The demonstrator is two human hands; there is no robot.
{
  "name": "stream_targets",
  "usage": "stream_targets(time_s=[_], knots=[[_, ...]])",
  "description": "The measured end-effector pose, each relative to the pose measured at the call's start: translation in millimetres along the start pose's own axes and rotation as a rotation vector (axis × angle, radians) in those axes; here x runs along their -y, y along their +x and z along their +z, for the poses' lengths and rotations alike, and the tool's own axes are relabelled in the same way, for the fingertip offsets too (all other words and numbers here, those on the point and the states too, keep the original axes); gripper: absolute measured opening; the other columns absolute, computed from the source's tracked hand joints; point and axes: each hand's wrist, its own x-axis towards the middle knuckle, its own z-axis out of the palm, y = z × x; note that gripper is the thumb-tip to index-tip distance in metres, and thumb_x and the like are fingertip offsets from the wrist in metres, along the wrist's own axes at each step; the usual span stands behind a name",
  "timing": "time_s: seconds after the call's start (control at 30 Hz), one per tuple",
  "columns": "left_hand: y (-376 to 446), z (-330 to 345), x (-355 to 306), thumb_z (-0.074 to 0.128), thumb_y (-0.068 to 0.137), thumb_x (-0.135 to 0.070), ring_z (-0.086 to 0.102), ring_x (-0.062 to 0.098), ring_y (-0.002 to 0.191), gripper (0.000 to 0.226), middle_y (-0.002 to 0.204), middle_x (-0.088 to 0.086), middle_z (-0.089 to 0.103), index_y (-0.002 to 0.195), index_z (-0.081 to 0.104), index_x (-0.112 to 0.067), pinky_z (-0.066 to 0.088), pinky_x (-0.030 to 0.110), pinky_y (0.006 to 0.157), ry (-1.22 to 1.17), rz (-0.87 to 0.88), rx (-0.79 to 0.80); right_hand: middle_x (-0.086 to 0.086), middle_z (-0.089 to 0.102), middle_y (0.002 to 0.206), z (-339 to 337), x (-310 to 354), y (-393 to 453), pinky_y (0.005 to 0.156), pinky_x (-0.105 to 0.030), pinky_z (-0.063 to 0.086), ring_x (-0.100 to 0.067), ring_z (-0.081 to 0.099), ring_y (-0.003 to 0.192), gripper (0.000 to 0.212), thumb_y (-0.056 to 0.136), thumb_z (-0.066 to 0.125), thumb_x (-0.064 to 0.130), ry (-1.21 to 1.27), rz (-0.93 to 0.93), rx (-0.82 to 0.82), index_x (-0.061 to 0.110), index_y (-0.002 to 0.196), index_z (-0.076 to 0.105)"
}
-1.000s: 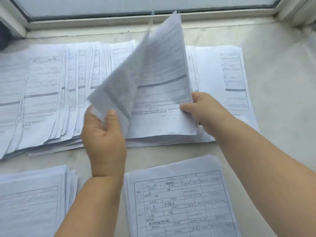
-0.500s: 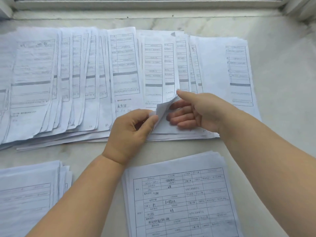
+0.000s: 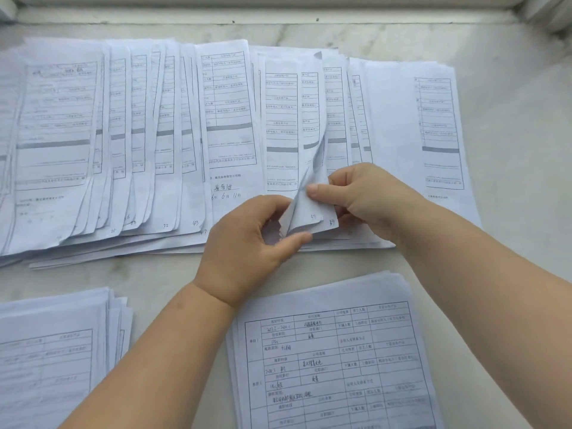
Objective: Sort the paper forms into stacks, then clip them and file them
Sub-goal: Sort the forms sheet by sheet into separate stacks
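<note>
A wide fan of printed paper forms (image 3: 229,125) lies overlapping across the far half of a pale stone sill. Both hands meet at the near edge of the fan, right of centre. My left hand (image 3: 247,246) pinches the lifted bottom corner of a form (image 3: 305,212) between thumb and fingers. My right hand (image 3: 368,199) pinches the same raised corners from the right, thumb on top. The lifted sheets curl upward and hand-written page numbers show on their corners. Two neat stacks lie nearer me: one at the bottom left (image 3: 55,354), one at the bottom centre (image 3: 334,360).
A window frame ledge (image 3: 278,10) runs along the far edge. The stone sill (image 3: 520,181) shows bare at the right of the fan and in a strip between the fan and the near stacks.
A second ago my left hand held a large sheet raised high; that sheet now lies in the fan. Both hands have closed in on the bottom corners of forms right of centre.
</note>
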Motion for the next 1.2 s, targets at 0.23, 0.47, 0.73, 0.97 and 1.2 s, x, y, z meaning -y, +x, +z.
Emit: stream_targets(time_s=[0.23, 0.47, 0.73, 0.97, 1.2], knots=[[5, 2, -1, 0.057, 0.079, -0.026, 0.050, 0.006, 0.065, 0.019, 0.071, -0.012, 0.060, 0.096, 0.067, -0.026, 0.043, 0.025, 0.061, 0.125, -0.086, -0.092, -0.007, 0.053, 0.063, 4, -2, 4, 0.052, -0.026, 0.033, -0.018, 0.048, 0.055, 0.028, 0.085, 0.072, 0.030, -0.032, -0.027, -0.084, 0.012, 0.072, 0.055], [7, 2, -1, 0.047, 0.086, -0.024, 0.053, 0.006, 0.070, 0.028, 0.072, -0.001, 0.063, 0.109, 0.062, -0.027, 0.037, 0.008, 0.061, -0.040, -0.156, -0.212, -0.005, 0.073, 0.096, -16, 5, -5, 0.066, -0.027, 0.059, -0.018, 0.070, 0.075, 0.022, 0.100, 0.050, 0.032, 0.200, 0.004, 0.023, 0.019, 0.108, 0.066], [-2, 0, -18, 0.059, 0.086, -0.034, 0.042, 0.015, 0.117, 0.027, 0.133, -0.010, 0.048, 0.113, 0.065, -0.035, 0.039, 0.028, 0.094, 0.479, 0.114, 0.296, -0.005, 0.070, 0.098, -33, -20, -53, 0.072, -0.027, 0.057, -0.016, 0.067, 0.079, 0.022, 0.102, 0.044, 0.017, 0.299, -0.011, -0.399, 0.020, 0.097, 0.065], [-25, -17, -45, 0.049, 0.096, -0.029, 0.016, 0.019, 0.145, 0.054, 0.158, -0.001, 0.018, 0.147, 0.032, -0.024, 0.012, 0.027, 0.115, 0.660, 0.154, 0.497, -0.005, 0.069, 0.084, 32, -63, -156, 0.062, -0.023, 0.054, -0.012, 0.063, 0.068, 0.020, 0.099, 0.048, 0.010, 0.278, 0.111, -0.318, 0.016, 0.091, 0.066], [-172, -87, -23, 0.060, 0.091, -0.015, 0.032, 0.014, 0.139, 0.046, 0.150, -0.004, 0.036, 0.136, 0.050, -0.021, 0.020, 0.023, 0.109, 0.456, 0.080, 0.188, -0.005, 0.072, 0.091, 134, -87, -233, 0.068, -0.023, 0.054, -0.011, 0.066, 0.075, 0.016, 0.097, 0.052, 0.011, 0.220, 0.152, -0.067, 0.016, 0.097, 0.067]])
